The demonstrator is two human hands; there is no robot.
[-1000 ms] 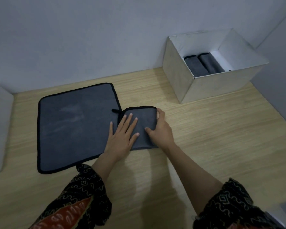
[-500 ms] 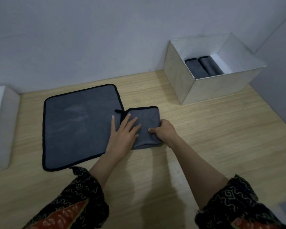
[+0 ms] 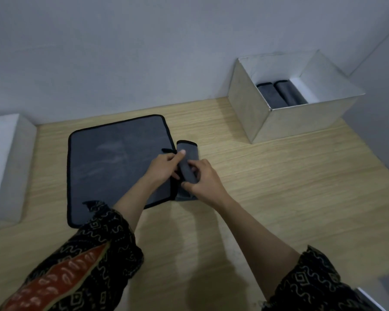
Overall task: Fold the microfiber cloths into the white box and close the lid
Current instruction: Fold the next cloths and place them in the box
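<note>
Lowest in the frame, our patterned sleeves (image 3: 88,254) are framing bare table (image 3: 279,209), which is giving us open room toward the right. At mid-frame our left hand (image 3: 164,167) and right hand (image 3: 206,178) are both curling around the narrow folded cloth (image 3: 187,158), pinching it into a strip against the right hem of the flat cloth (image 3: 119,162), which is lying unfolded. At the left edge a white block (image 3: 7,164) is sitting; we cannot tell whether it is the lid. In the upper right the white box (image 3: 301,117) is standing open near the wall, holding two packed cloths (image 3: 279,93) with free space beside them. We are judging the task roughly half done: this fold, one more cloth and the lid are remaining.
</note>
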